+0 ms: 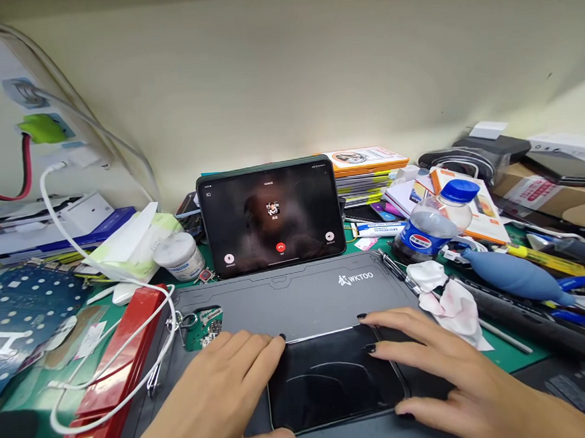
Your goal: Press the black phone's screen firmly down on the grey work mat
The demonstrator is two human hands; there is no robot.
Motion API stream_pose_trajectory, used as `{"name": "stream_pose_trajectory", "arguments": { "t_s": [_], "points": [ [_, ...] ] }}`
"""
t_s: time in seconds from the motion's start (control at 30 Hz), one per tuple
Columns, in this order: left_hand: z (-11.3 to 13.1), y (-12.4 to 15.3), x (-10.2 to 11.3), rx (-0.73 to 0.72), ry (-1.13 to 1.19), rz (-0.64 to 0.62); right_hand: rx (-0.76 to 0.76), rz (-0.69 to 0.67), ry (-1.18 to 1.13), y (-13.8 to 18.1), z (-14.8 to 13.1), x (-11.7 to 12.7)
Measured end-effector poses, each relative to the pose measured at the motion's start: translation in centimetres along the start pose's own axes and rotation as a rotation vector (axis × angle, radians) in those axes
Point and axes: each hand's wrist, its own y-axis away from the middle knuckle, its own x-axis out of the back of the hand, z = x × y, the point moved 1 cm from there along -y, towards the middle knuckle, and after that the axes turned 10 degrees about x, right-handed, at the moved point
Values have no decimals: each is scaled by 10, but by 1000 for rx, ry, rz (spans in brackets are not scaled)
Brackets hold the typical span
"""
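Observation:
A dark tablet lies screen-up on a grey work mat in front of me. My left hand grips its left edge, fingers over the top corner and thumb at the bottom. My right hand grips the right edge the same way, fingers spread over the top right corner. A second tablet stands propped behind the mat, its screen showing a call.
A red tool and white cable lie at the left, with a white jar and tissue pack. On the right are a plastic bottle, crumpled tissue, a blue air blower and boxes.

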Motion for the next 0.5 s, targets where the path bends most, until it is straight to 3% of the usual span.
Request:
{"name": "stream_pose_trajectory", "arguments": {
  "t_s": [0.5],
  "points": [
    [-1,-1,0,44,76,-95,43,-90,25,-2,0,-1]
  ]
}}
